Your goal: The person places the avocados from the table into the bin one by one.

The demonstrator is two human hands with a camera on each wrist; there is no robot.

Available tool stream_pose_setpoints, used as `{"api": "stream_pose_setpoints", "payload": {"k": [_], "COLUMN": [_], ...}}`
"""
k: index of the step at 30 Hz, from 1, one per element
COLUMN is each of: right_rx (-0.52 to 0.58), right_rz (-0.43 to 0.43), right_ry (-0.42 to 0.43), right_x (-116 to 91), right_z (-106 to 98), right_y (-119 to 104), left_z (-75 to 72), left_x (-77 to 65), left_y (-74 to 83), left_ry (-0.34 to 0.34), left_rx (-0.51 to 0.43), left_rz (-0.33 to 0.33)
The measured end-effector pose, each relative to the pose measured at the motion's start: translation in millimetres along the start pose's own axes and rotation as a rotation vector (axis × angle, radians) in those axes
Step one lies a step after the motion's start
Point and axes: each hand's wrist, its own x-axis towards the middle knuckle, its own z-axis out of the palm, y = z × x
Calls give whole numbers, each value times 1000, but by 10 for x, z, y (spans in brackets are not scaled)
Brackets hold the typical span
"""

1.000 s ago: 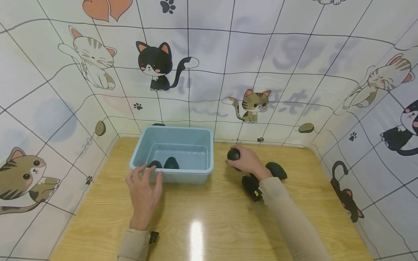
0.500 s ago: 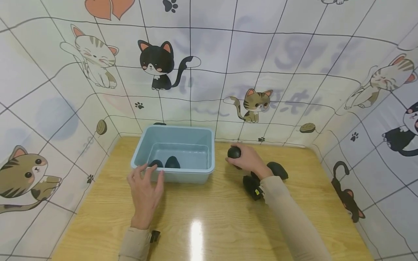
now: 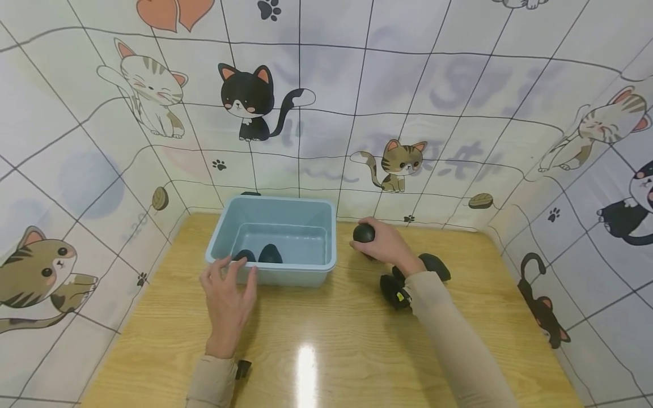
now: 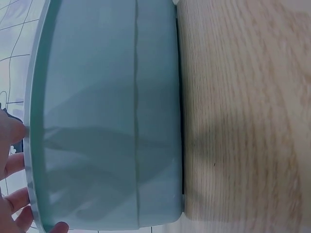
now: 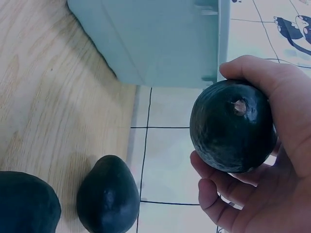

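My right hand holds a dark green avocado, its stem scar showing, to the right of a light blue plastic bin. Thumb and fingers wrap its sides, as the right wrist view shows. Curled over the bin's front rim near its left corner are the fingers of my left hand. Inside the bin, one avocado and a second avocado lie against the front wall, partly hidden by the rim. Under my right wrist sit an avocado and another avocado, partly covered by the sleeve.
The wooden table stretches in front of the bin. Behind and on both sides rise walls with a grid and cat drawings. Small black straps sit at the wrists.
My right hand, with the avocado in its grip, has shifted slightly up and back. The left hand stays at the bin's rim, and the head view has drifted a little.
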Motion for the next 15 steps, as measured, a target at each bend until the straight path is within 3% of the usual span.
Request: {"api": "stream_pose_setpoints", "payload": {"k": [15], "right_rx": [7], "right_rz": [-20], "right_ry": [19], "right_x": [11], "right_z": [-81], "right_y": [-98], "left_z": [3], "left_x": [-4], "left_y": [-8], "left_ry": [-21], "left_rx": [0], "left_rz": [-7]}}
